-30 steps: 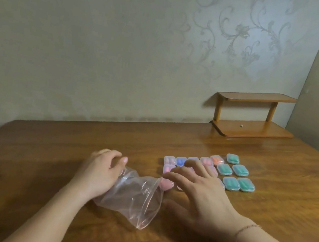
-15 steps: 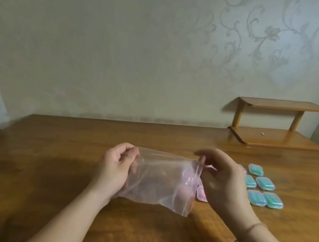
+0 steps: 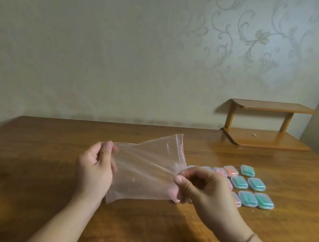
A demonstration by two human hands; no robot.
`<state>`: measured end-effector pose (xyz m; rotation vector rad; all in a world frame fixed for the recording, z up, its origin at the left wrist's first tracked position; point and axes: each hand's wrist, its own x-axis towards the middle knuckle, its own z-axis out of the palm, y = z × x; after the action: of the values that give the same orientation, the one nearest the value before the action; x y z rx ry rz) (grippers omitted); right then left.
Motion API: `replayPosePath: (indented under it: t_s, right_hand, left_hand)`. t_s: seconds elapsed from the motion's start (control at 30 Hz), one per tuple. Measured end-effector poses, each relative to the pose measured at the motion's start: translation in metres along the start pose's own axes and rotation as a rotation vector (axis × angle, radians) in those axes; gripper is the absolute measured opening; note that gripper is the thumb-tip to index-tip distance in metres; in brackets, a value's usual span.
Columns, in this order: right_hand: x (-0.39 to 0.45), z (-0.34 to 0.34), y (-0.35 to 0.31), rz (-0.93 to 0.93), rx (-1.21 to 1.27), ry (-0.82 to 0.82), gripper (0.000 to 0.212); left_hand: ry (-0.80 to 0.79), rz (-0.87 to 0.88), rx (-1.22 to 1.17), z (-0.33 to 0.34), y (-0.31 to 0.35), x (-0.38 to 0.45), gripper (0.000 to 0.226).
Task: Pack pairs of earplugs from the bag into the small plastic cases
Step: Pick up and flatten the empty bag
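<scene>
I hold a clear zip bag (image 3: 143, 170) stretched in the air above the wooden table (image 3: 24, 173). My left hand (image 3: 94, 169) pinches its left edge between thumb and fingers. My right hand (image 3: 204, 188) pinches the bag's right side near the red-striped zip mouth. I cannot make out any earplugs inside the bag. Behind my right hand lie several small closed plastic cases (image 3: 247, 186) in rows on the table: green ones on the right, an orange one and pink ones further left, some hidden by my hand.
A small two-level wooden shelf (image 3: 269, 124) stands at the table's far right against the patterned wall. A side wall rises at the right edge of the view.
The bag has been lifted off the table and pulled taut between both hands. My right hand left the cases and took hold of the bag's mouth side.
</scene>
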<state>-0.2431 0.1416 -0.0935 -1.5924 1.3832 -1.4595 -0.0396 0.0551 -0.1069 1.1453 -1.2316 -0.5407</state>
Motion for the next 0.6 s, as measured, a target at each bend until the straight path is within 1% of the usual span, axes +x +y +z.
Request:
replayPosePath:
  t_s: [0.03, 0.07, 0.13, 0.17, 0.2, 0.23, 0.27, 0.3, 0.33, 0.37, 0.4, 0.43, 0.47, 0.5, 0.53, 0.57, 0.6]
  right_hand:
    - [0.001, -0.001, -0.001, 0.014, 0.070, 0.028, 0.007]
    - [0.001, -0.002, -0.004, 0.031, 0.127, 0.078, 0.017]
    - [0.005, -0.008, -0.004, 0.037, 0.169, 0.190, 0.034]
    - [0.007, -0.012, -0.005, 0.031, 0.164, 0.222, 0.037]
    - [0.008, -0.017, -0.006, 0.022, 0.155, 0.204, 0.038]
    - [0.008, -0.021, -0.006, 0.023, 0.155, 0.140, 0.039]
    - [0.007, -0.024, -0.007, 0.038, 0.159, 0.047, 0.040]
    - [0.006, -0.026, -0.008, 0.063, 0.154, -0.044, 0.041]
    - [0.006, -0.026, -0.009, 0.088, 0.151, -0.110, 0.041]
    - [0.006, -0.026, -0.010, 0.098, 0.145, -0.134, 0.041]
    - [0.007, -0.026, -0.010, 0.099, 0.139, -0.121, 0.040]
    - [0.008, -0.024, -0.010, 0.095, 0.133, -0.081, 0.040]
    - [0.010, -0.023, -0.009, 0.089, 0.142, -0.013, 0.040]
    - [0.010, -0.021, -0.007, 0.101, 0.200, 0.063, 0.041]
    - [0.009, -0.019, -0.005, 0.131, 0.298, 0.118, 0.044]
    - [0.009, -0.017, -0.002, 0.179, 0.391, 0.118, 0.051]
    - [0.008, -0.014, 0.000, 0.224, 0.464, 0.062, 0.057]
  left_hand:
    - [-0.006, -0.001, 0.000, 0.000, -0.002, 0.001, 0.030]
    - [-0.013, -0.048, -0.039, -0.001, -0.003, 0.003, 0.034]
    - [-0.040, -0.220, -0.184, -0.005, 0.000, 0.008, 0.043]
    - [-0.084, -0.288, -0.269, -0.010, 0.002, 0.011, 0.047]
    - [-0.159, -0.333, -0.338, -0.013, 0.004, 0.014, 0.050]
    - [-0.265, -0.370, -0.387, -0.017, 0.004, 0.016, 0.056]
    - [-0.414, -0.412, -0.415, -0.020, 0.004, 0.018, 0.066]
    - [-0.583, -0.467, -0.413, -0.022, 0.005, 0.017, 0.076]
    - [-0.754, -0.508, -0.381, -0.023, 0.007, 0.014, 0.080]
    - [-0.896, -0.519, -0.317, -0.023, 0.011, 0.008, 0.076]
    - [-0.995, -0.483, -0.237, -0.022, 0.015, 0.003, 0.065]
    - [-1.038, -0.409, -0.174, -0.019, 0.019, -0.001, 0.048]
    - [-1.020, -0.336, -0.148, -0.015, 0.021, -0.006, 0.030]
    - [-0.964, -0.289, -0.159, -0.010, 0.021, -0.010, 0.018]
    - [-0.884, -0.269, -0.191, -0.006, 0.021, -0.014, 0.013]
    - [-0.793, -0.279, -0.248, -0.001, 0.020, -0.018, 0.012]
    - [-0.704, -0.303, -0.314, 0.002, 0.021, -0.020, 0.012]
